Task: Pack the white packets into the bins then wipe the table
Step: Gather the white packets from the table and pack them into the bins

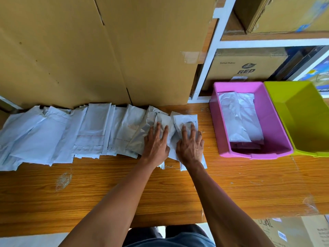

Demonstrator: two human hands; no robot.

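Head view, nearest first: both forearms reach in from the bottom edge over the wooden table (110, 196). I note the left hand (156, 145) flat on the right end of the row of white packets (71, 134), fingers straight and slightly spread. The right hand (190, 146) lies flat on the end packet (185, 122), fingers likewise spread, pinching nothing. The row runs leftward along the foot of the large cartons (106, 50). The pink bin (252, 154), to the right of the hands, already holds several packets; the green bin (302, 111) touching it looks empty.

Assessment: packing is under way and no wiping has begun. I recommend pinning the neighbours with the left hand, sliding the end packet clear, gripping its edge, then laying it flat in the pink bin.
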